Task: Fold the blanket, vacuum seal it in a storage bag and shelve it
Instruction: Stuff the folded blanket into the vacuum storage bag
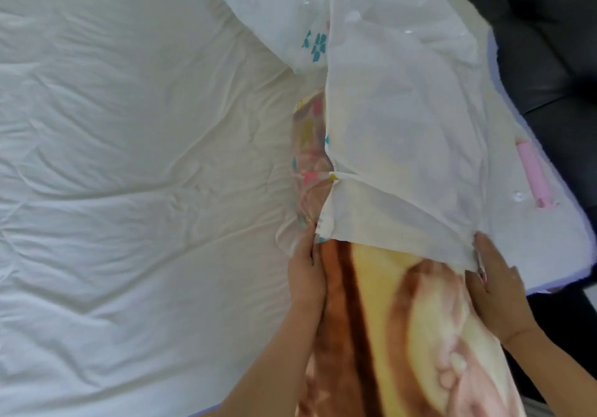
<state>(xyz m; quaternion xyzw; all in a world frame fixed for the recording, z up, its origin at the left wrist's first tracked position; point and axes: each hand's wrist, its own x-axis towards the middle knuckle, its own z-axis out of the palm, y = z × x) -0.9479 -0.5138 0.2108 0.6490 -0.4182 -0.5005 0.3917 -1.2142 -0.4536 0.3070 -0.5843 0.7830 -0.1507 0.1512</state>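
A folded brown, yellow and cream blanket (pixel 403 326) lies on the bed, its far end inside a translucent white storage bag (pixel 394 119) printed with small coloured flowers. The bag's mouth crosses the blanket between my hands. My left hand (pixel 305 271) presses flat against the blanket's left side at the bag's left edge, fingers together. My right hand (pixel 494 287) lies against the blanket's right side, fingertips at the bag's right corner. Whether either hand pinches the bag's edge is unclear.
A white wrinkled bed sheet (pixel 129 174) covers the mattress to the left. A pink hand pump (pixel 533 174) rests near the bed's right edge beside the bag. Dark furniture (pixel 549 45) stands past that edge at upper right.
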